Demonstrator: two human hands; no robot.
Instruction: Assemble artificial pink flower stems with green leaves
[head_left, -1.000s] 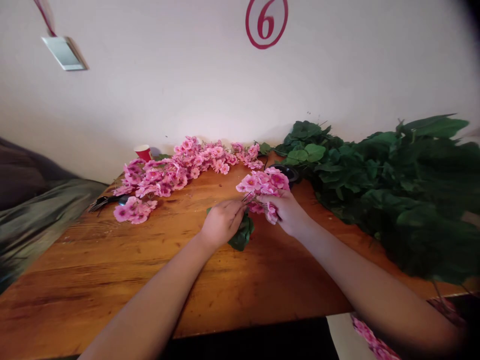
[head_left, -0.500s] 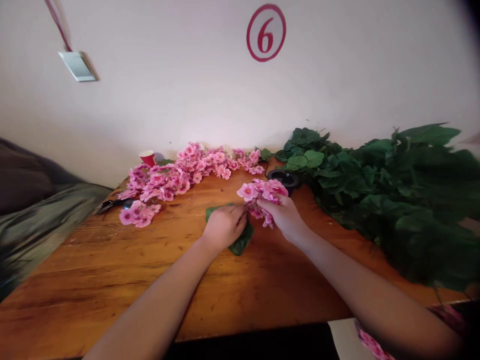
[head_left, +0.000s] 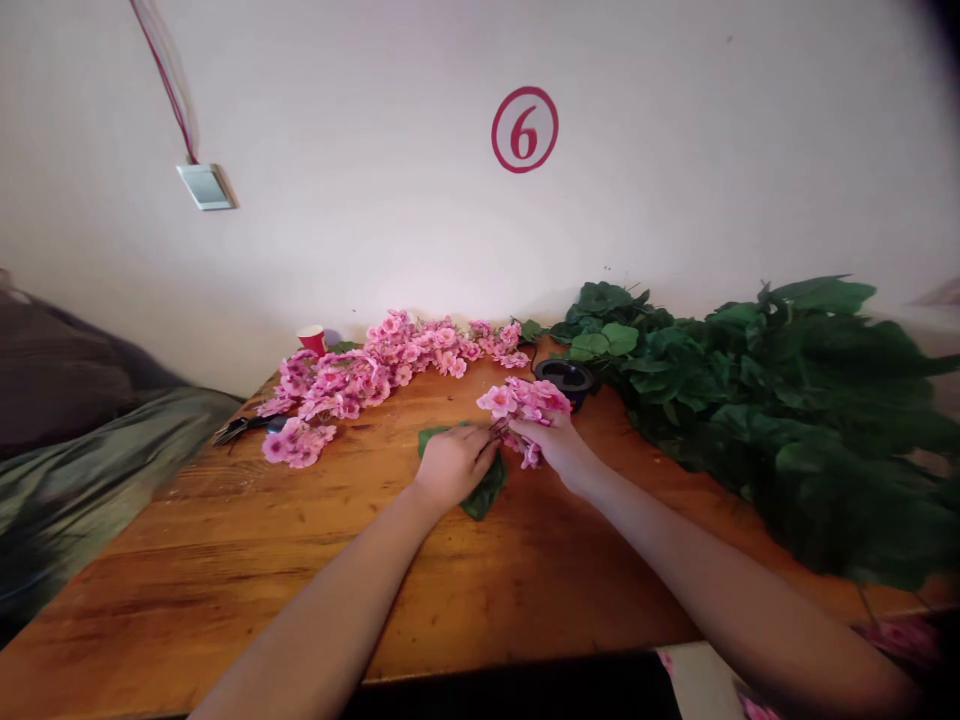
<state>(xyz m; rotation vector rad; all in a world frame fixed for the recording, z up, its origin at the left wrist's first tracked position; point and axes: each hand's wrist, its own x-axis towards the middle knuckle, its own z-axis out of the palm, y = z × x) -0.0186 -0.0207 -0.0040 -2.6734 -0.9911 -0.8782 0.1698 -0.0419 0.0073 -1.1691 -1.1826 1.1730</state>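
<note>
Over the middle of the table, as the head view shows, the right hand has its fingers closed on a bunch of pink flowers, while the left hand, just beside it, seems to pinch the thin stems between thumb and fingers, with green leaves showing around and below it. For doing this well, I think the right fingers should hold the bunch steady without crushing the petals, and the left fingers should keep their pinch near the flower heads, so that the stems do not slip or turn.
</note>
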